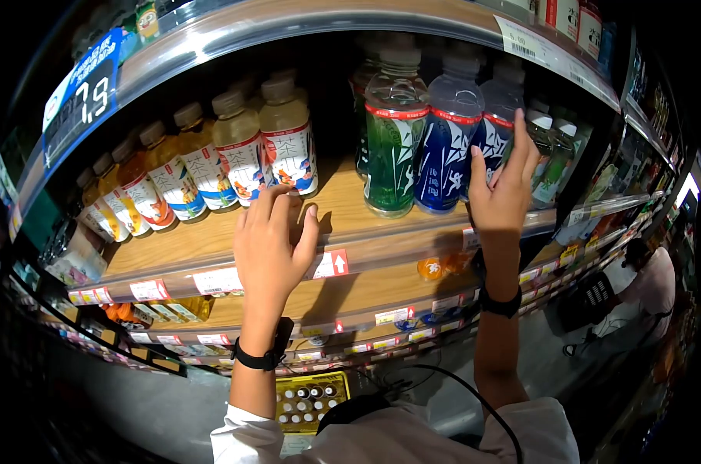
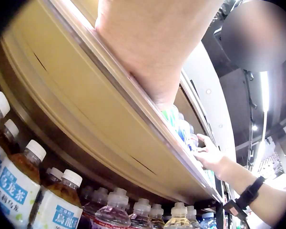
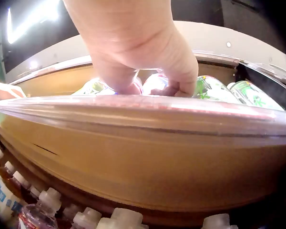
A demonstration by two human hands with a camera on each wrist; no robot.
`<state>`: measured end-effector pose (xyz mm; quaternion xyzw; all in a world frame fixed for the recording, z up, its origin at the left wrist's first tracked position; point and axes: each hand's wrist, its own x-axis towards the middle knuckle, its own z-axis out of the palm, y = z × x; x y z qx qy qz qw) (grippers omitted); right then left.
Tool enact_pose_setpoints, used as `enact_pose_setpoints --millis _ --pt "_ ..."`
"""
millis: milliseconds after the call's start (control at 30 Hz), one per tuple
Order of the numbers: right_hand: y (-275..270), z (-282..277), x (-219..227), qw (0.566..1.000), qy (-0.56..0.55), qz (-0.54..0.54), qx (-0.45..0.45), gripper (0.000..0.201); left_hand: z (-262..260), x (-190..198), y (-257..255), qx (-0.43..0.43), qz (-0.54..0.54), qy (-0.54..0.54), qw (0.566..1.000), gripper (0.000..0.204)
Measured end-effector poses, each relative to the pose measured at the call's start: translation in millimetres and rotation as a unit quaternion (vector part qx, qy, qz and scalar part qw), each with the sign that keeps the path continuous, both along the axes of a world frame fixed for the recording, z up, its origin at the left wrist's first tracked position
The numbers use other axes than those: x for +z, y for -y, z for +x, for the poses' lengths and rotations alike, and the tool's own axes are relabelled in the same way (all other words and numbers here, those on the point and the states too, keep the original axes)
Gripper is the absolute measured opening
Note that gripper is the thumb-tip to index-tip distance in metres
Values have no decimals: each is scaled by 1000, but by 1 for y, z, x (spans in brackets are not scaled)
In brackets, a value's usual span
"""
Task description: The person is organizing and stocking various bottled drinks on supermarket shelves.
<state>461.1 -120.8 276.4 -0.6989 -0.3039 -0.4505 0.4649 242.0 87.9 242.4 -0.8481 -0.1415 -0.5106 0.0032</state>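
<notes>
On the upper wooden shelf, my right hand (image 1: 503, 197) holds a bottle with a dark blue label (image 1: 493, 133), thumb on its left side and fingers on its right. In the right wrist view the same hand (image 3: 138, 52) covers most of that bottle. To its left stand another blue-labelled bottle (image 1: 441, 158) and a green-labelled bottle (image 1: 391, 155). My left hand (image 1: 272, 240) is over the shelf's front edge, fingers loosely bent and holding nothing. Its fingertips are close to the tea bottle with a white label (image 1: 289, 147), the rightmost of a row.
Several tea bottles (image 1: 157, 178) line the shelf's left side. Two green-and-clear bottles (image 1: 555, 158) stand at the right end. Overhead is a shelf edge (image 1: 319, 19); more drinks fill the level below. A yellow crate (image 1: 343, 379) of bottles sits low; a person (image 1: 650, 294) is at right.
</notes>
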Motion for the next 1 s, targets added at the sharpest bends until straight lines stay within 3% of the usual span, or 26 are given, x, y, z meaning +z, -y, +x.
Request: enact_pose_setpoints --millis 67,333,400,533,567,667,933,1000 --pt "-2 4 -3 999 -4 -36 7 70 0 1 0 -3 2 -1 1000 22" --pt "-4 -11 1 999 -25 6 27 64 0 0 -1 -13 2 3 1000 22" --pt "-6 -14 5 997 57 19 49 61 0 0 -1 -8 3 1 1000 22" --pt "-14 -35 24 995 10 -25 95 77 0 -3 -3 -4 13 -4 1000 23" --pt "-19 -25 24 994 74 -50 55 83 1 -3 -3 -4 11 -2 1000 23" --pt "-25 -25 26 994 78 -74 18 85 -1 -2 -3 -7 13 4 1000 21" --pt "-24 -28 14 996 41 -13 82 88 -2 -2 -3 -10 12 0 1000 20" --pt "-24 -25 8 990 109 10 84 92 -1 -3 -4 -11 8 10 1000 21"
